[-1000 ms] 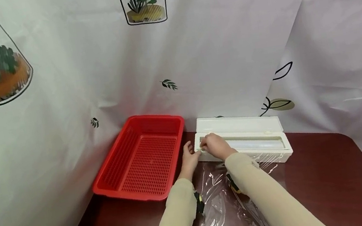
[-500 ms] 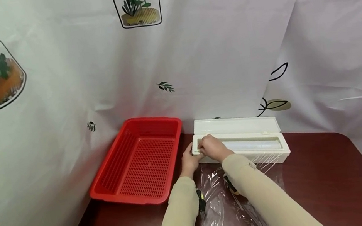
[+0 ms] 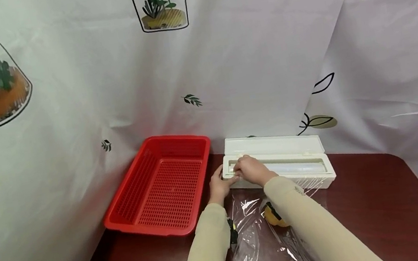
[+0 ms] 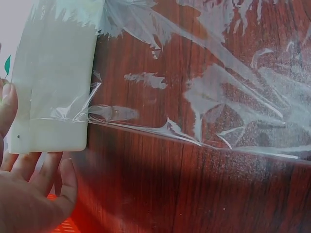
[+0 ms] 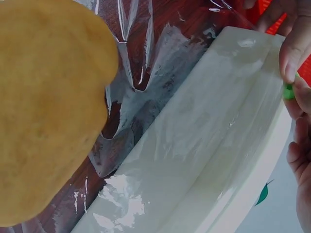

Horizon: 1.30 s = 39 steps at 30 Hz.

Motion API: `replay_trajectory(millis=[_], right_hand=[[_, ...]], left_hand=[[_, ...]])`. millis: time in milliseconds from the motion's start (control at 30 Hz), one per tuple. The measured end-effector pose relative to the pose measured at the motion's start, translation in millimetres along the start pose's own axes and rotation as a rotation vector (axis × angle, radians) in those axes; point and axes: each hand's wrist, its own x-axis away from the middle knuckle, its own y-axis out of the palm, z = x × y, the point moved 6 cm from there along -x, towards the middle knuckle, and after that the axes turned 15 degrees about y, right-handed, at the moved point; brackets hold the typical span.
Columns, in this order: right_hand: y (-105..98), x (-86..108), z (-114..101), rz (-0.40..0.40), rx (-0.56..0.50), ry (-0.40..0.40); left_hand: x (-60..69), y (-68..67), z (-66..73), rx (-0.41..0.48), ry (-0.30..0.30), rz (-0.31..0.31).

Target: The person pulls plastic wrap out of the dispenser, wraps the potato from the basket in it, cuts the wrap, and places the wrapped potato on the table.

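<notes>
A white cling film box (image 3: 281, 181), lid raised, stands at the back of the table with a pale roll (image 3: 293, 167) inside. At its left end my left hand (image 3: 218, 188) grips the box, fingers round the end and thumb along the front. My right hand (image 3: 253, 170) is close by at the same corner and pinches a small green piece (image 5: 289, 91) at the box's edge. Clear cling film (image 3: 251, 250) stretches from the box toward me, wrinkled on the table. Beneath my right wrist lies a smooth, rounded orange-yellow thing (image 5: 53, 107); its kind I cannot tell.
A red perforated plastic basket (image 3: 183, 229) sits left of the box, close to my left forearm. The dark red-brown tabletop (image 3: 382, 204) extends to the right. Behind hangs a pale cloth (image 3: 249, 75) printed with plants.
My left hand has closed round the box's left end, its fingers having stood off it before. My right hand has shifted slightly right, and more of the orange-yellow thing shows.
</notes>
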Motion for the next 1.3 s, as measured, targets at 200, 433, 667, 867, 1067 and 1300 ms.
replay_trajectory(millis=[200, 433, 667, 867, 1067, 1300], right_hand=[[-8, 7.3, 9, 0.013, 0.005, -0.021], [-22, 36.5, 44, 0.046, 0.059, -0.039], [-32, 66.7, 82, 0.082, 0.102, 0.018], [-40, 76.1, 92, 0.102, 0.122, -0.012], [-54, 104.7, 132, 0.103, 0.19, 0.044], [-68, 142.1, 176, 0.174, 0.249, 0.056]], left_hand=[[0.3, -0.1, 1.7, -0.017, -0.007, -0.006], [0.1, -3.2, -0.2, 0.037, -0.053, 0.017], [0.6, -0.5, -0.8, 0.087, -0.076, 0.034], [-0.5, 3.2, 0.4, 0.125, -0.076, 0.045], [-0.2, 2.7, 2.6, 0.129, -0.103, 0.071], [-0.3, -0.1, 0.7, 0.117, -0.12, 0.066]])
